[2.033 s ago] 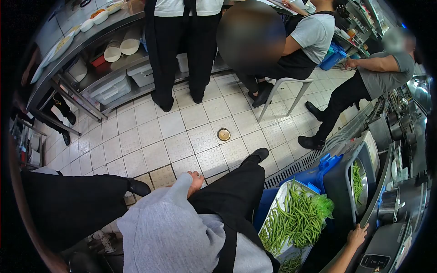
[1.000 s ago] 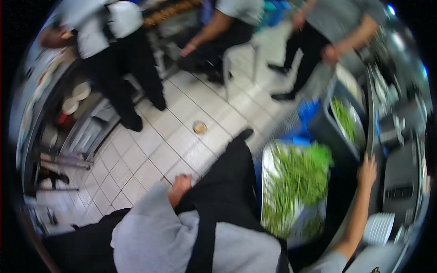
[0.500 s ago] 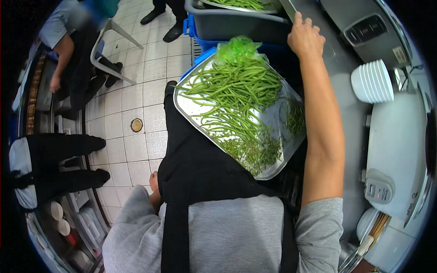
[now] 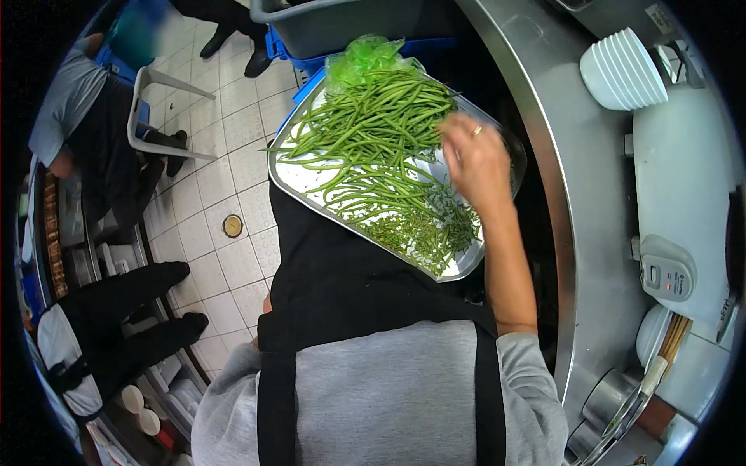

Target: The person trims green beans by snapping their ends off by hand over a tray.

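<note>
A metal tray (image 4: pixel 278 172) rests tilted beside my apron-covered lap. Long green beans (image 4: pixel 385 116) are heaped in its upper part, with a green plastic bag (image 4: pixel 364 62) at the top corner. Small trimmed green pieces (image 4: pixel 412 233) lie in the lower part. Over the tray's right side is my right hand (image 4: pixel 475 159), slightly blurred, its thumb apart from the fingers and nothing visible between them. Only a sliver of my left hand (image 4: pixel 267 304) shows at the left edge of the black apron (image 4: pixel 342 272); its fingers are hidden.
A steel counter (image 4: pixel 544 101) curves along the right, bearing stacked white bowls (image 4: pixel 622 70) and a white appliance (image 4: pixel 668 279). A grey bin (image 4: pixel 350 29) stands above the tray. Several people are at the left and top, near a chair (image 4: pixel 136 116) and a floor drain (image 4: pixel 232 226).
My right hand has left the counter edge and moved down and left over the tray. Small green pieces at the tray's right side now lie lower. The view has shifted slightly.
</note>
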Demonstrator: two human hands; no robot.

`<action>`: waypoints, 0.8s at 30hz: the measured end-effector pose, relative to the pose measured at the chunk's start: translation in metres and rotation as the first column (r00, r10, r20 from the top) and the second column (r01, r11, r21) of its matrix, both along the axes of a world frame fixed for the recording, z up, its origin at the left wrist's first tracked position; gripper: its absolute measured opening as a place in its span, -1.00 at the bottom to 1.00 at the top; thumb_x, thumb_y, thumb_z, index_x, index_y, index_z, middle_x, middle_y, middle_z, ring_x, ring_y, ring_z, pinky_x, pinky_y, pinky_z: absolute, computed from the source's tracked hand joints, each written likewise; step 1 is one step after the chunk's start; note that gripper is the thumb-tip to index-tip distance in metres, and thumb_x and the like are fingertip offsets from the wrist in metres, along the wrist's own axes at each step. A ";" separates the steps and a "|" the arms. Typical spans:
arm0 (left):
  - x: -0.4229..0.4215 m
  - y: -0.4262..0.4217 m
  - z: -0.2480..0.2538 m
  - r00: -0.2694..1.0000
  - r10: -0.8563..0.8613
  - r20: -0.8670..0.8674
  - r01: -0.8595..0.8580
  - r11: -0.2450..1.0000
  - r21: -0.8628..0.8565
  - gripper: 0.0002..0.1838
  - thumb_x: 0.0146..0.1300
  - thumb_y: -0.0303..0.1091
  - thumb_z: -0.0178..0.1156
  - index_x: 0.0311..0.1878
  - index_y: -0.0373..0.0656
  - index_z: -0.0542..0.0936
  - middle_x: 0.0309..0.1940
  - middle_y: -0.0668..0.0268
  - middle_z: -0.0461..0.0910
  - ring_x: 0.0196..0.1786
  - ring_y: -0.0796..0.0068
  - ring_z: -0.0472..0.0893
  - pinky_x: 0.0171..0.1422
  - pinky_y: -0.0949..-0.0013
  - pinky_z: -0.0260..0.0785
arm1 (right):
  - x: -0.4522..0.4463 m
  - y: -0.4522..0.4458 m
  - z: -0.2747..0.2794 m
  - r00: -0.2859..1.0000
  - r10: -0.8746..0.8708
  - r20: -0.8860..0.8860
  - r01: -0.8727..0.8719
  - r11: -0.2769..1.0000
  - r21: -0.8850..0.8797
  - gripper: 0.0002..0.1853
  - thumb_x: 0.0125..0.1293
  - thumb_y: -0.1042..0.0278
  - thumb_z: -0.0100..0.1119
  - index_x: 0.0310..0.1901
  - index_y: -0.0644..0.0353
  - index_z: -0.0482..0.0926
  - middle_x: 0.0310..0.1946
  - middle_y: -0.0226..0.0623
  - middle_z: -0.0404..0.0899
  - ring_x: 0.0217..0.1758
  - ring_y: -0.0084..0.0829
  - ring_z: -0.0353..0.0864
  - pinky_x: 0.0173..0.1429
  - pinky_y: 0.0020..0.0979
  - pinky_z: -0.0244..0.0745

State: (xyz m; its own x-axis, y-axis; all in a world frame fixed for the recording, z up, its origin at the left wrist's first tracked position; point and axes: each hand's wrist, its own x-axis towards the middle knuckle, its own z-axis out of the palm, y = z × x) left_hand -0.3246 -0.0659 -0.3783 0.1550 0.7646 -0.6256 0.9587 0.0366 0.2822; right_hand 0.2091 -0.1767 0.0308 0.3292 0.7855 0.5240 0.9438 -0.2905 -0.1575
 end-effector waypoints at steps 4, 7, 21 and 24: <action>0.063 0.057 0.102 0.977 -0.058 0.206 -0.047 0.881 0.471 -0.60 0.16 -0.19 0.22 0.03 -0.18 0.54 -0.09 0.08 0.52 -0.02 0.13 0.48 0.10 0.17 0.32 | -0.022 -0.043 -0.069 0.970 -0.114 -0.216 0.065 0.973 -0.222 -0.90 0.10 0.49 0.22 -0.32 0.12 0.64 -0.26 -0.26 0.60 -0.23 -0.20 0.58 -0.09 -0.21 0.43; 0.164 0.098 0.216 0.779 -0.136 0.612 -0.307 0.769 0.561 -0.69 0.20 -0.49 0.16 0.04 -0.26 0.51 0.00 0.17 0.47 -0.02 0.30 0.46 0.03 0.32 0.35 | -0.031 -0.051 -0.102 0.960 -0.118 -0.254 0.065 0.976 -0.208 -0.83 0.10 0.50 0.21 -0.23 0.12 0.61 -0.26 -0.24 0.57 -0.22 -0.19 0.58 -0.08 -0.20 0.43; 0.392 -0.006 0.342 0.113 -0.939 0.325 0.535 0.333 0.776 -0.69 0.09 -0.43 0.27 -0.06 -0.24 0.56 -0.10 0.18 0.56 -0.11 0.14 0.57 -0.07 0.19 0.47 | -0.028 -0.045 -0.087 0.961 -0.109 -0.253 0.052 0.974 -0.221 -0.88 0.20 0.38 0.10 -0.39 0.24 0.48 -0.33 -0.18 0.53 -0.19 -0.17 0.54 -0.13 -0.17 0.38; 0.389 -0.016 0.344 0.105 -0.929 0.355 0.539 0.353 0.764 -0.69 0.09 -0.47 0.27 -0.05 -0.21 0.58 -0.12 0.16 0.56 -0.12 0.13 0.58 -0.10 0.21 0.47 | -0.049 -0.053 -0.068 0.881 -0.144 -0.450 0.063 0.980 -0.190 -0.87 0.26 0.35 0.10 -0.35 0.23 0.49 -0.38 -0.13 0.55 -0.27 -0.09 0.57 -0.12 -0.12 0.42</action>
